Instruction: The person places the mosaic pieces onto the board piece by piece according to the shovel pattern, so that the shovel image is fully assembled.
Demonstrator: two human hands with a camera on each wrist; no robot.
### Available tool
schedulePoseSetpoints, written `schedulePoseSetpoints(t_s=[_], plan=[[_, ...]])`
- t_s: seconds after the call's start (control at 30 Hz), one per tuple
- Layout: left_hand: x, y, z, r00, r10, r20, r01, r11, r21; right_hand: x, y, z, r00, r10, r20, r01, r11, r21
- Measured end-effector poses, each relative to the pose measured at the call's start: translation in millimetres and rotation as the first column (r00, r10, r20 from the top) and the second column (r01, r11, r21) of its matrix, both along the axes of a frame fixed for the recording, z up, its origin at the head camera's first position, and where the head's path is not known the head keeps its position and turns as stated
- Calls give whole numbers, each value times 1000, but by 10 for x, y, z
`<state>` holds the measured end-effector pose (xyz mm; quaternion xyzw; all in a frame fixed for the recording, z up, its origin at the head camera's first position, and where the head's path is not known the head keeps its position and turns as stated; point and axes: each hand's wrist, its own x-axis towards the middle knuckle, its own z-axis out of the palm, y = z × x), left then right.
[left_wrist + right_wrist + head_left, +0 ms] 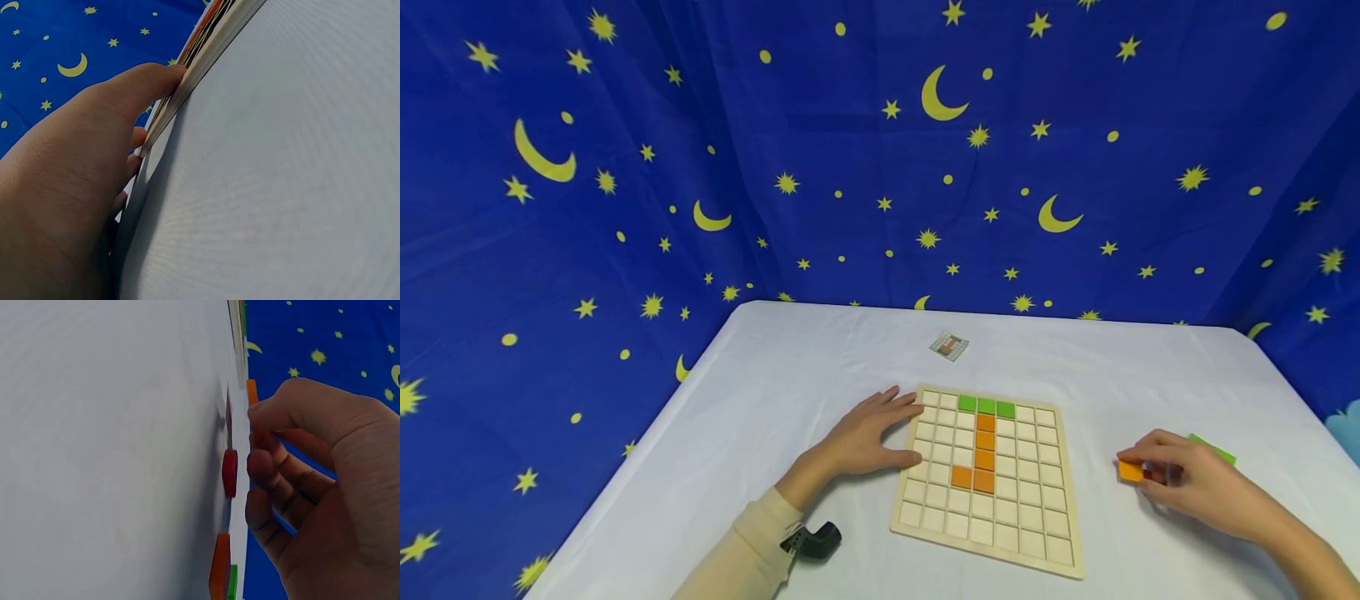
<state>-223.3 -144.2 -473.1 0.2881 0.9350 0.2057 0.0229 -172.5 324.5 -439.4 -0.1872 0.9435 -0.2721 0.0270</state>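
A wooden grid board [1030, 493] lies on the white table. Three green tiles [987, 406] line its far row, with an orange column [985, 440] below them and one more orange tile [962, 477] beside the column's foot. My left hand [868, 433] rests at the board's left edge, fingers spread, thumb [150, 81] touching the rim. Right of the board, my right hand [1206, 483] pinches an orange square tile [1129, 472] between thumb and fingers, held off the table. Under that hand a red tile [230, 474] shows in the right wrist view.
Near the right hand lie a green tile [1217, 450] and another orange tile [219, 567]. A small card with a grid pattern [950, 346] lies beyond the board. A black device [820, 542] sits at the left wrist. A blue star-patterned curtain [850, 125] surrounds the table.
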Motion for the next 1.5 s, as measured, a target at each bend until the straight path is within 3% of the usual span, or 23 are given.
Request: schedulePoseSetpoints(t_s=[0.2,0.7,1.0,1.27,1.5], plan=[[-3,-3,-16,1000,-1,-1,1,1000,3,-1,-128,15,997,57,-45,-59,997,-48],[-11,-20,-13,999,-23,-36,23,1000,17,-45,-385,27,991,136,15,-134,988,-70],[15,-17,-30,1000,-16,-13,17,1000,12,-76,-550,-43,977,209,42,-203,971,-124],[-1,-18,-27,1000,-15,-19,15,1000,11,-106,-712,-20,960,280,-3,-277,950,-147],[-14,-13,-19,999,-21,-30,21,1000,2,-101,-855,-11,944,329,26,-319,929,-186]])
